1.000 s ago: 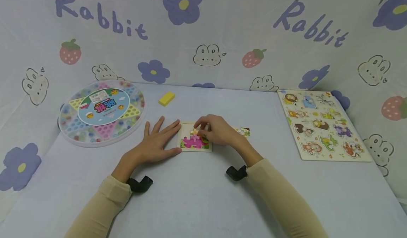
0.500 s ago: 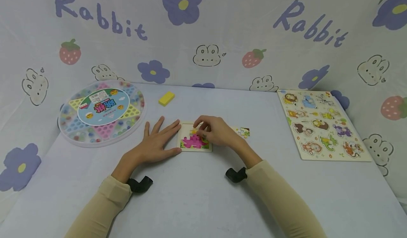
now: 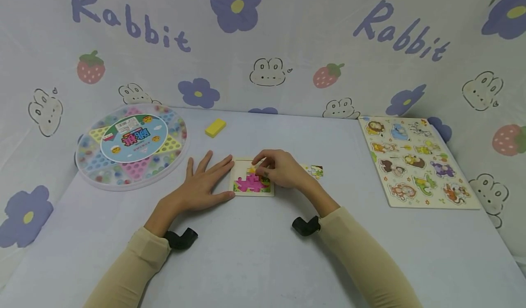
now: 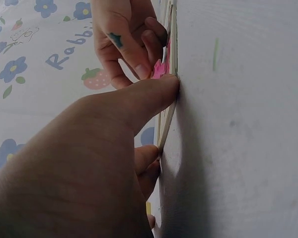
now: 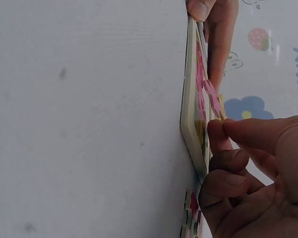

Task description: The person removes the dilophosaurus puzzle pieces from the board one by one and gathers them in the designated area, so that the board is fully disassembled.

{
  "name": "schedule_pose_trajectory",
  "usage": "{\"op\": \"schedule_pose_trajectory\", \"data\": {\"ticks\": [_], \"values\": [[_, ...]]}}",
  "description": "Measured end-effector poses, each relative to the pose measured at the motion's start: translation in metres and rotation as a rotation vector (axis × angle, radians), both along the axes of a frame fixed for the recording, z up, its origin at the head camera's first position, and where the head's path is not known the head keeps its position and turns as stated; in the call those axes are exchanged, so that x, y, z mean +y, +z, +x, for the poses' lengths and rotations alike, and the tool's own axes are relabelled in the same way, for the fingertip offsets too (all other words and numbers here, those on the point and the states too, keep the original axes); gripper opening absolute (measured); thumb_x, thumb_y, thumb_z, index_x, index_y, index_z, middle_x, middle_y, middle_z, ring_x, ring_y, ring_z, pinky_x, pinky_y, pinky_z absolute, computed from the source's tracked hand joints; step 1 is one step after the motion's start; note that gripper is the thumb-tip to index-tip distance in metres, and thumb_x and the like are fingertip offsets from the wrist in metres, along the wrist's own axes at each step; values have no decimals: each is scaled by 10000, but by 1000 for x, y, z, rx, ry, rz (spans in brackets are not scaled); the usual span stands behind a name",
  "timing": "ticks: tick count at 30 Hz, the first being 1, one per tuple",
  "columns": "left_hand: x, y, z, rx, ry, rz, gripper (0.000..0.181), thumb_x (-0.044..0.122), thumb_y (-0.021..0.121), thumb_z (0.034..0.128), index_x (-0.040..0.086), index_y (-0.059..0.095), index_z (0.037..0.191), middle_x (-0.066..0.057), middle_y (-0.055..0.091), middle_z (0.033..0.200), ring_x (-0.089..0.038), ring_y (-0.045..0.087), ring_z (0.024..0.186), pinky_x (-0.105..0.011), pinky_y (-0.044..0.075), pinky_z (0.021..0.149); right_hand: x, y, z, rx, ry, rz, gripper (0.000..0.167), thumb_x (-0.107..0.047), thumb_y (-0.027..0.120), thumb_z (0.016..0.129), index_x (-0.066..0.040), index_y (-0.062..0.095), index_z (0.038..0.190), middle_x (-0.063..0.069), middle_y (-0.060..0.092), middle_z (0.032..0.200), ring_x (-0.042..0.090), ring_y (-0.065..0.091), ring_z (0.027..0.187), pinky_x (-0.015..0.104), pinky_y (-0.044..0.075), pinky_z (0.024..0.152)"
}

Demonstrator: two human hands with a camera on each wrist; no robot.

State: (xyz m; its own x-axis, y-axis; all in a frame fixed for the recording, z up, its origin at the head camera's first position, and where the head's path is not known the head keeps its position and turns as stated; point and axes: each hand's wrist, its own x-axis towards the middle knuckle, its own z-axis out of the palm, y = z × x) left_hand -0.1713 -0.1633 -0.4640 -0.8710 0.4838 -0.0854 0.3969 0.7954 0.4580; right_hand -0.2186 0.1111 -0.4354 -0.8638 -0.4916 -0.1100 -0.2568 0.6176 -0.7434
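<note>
A small wooden jigsaw tray (image 3: 259, 195) lies on the white table, with pink and green pieces filling its lower part. My left hand (image 3: 199, 191) is spread flat beside it, thumb and fingertips touching the tray's left edge. Over the tray's right side, my right hand (image 3: 281, 171) pinches a pink puzzle piece (image 5: 213, 101) between thumb and index finger. The right wrist view shows this piece tilted just above the pieces in the tray. Part of the tray is hidden behind the right hand.
Loose joined puzzle pieces (image 3: 316, 171) lie right of the tray. A yellow block (image 3: 215, 127) sits behind. At left is a round Chinese checkers set (image 3: 131, 173); at right, an animal peg board (image 3: 431, 200). A printed cloth (image 3: 296, 34) hangs behind the table.
The pink piece has turned and shifted slightly above the tray in the right hand's fingers. The left hand has stayed in place.
</note>
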Motion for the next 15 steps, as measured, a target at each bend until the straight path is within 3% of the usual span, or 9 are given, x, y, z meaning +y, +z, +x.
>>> {"op": "schedule_pose_trajectory", "data": {"ticks": [5, 8, 15], "values": [[0, 1, 1, 3, -1, 8, 871, 608, 617, 990, 262, 254, 1703, 80, 161, 1803, -419, -81, 1675, -779, -168, 1224, 3, 2, 1, -25, -24, -20, 203, -178, 711, 1021, -174, 732, 1224, 68, 762, 1080, 209, 666, 912, 289, 516, 670], [0, 1, 1, 4, -1, 9, 872, 602, 619, 991, 256, 253, 1703, 75, 160, 1803, -422, -83, 1674, -778, -170, 1224, 6, 5, 1, -45, -41, -24, 218, -184, 712, 1020, -188, 732, 1236, 62, 751, 1083, 215, 653, 916, 288, 489, 614], [1, 1, 1, 7, 0, 1, 876, 602, 616, 990, 250, 251, 1704, 67, 156, 1805, -424, -85, 1673, -779, -167, 1226, 18, 11, 2, -55, -61, -32, 221, -177, 715, 1015, -189, 739, 1234, 63, 757, 1085, 223, 697, 1000, 325, 553, 848]]}}
